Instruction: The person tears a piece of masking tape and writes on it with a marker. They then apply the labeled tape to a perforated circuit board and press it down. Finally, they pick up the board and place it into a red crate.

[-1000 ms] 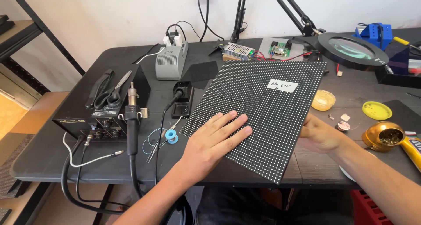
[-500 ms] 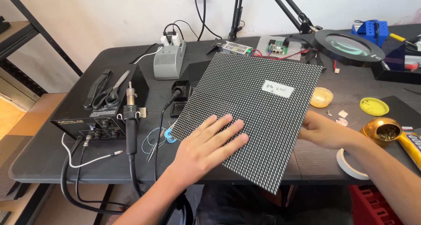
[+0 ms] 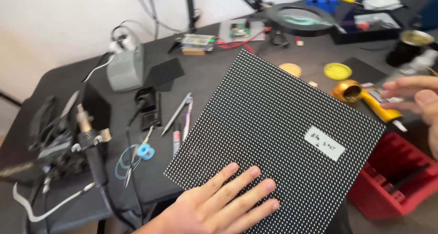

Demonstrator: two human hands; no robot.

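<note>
A large square black panel dotted with rows of small white points lies across the dark table, turned like a diamond, with a white label near its right corner. My left hand rests flat on the panel's near corner, fingers spread. My right hand hovers at the right edge of view, fingers apart and empty, off the panel and close to a gold-and-yellow tool.
A soldering station with its iron sits at the left, a grey block behind it. Tweezers and pens lie beside the panel. A round magnifier lamp, yellow lids and a red slotted bin surround it.
The panel has swung clockwise, its labelled corner now at the right. My right hand has let go of its edge and lifted away. The view has shifted closer and leftward.
</note>
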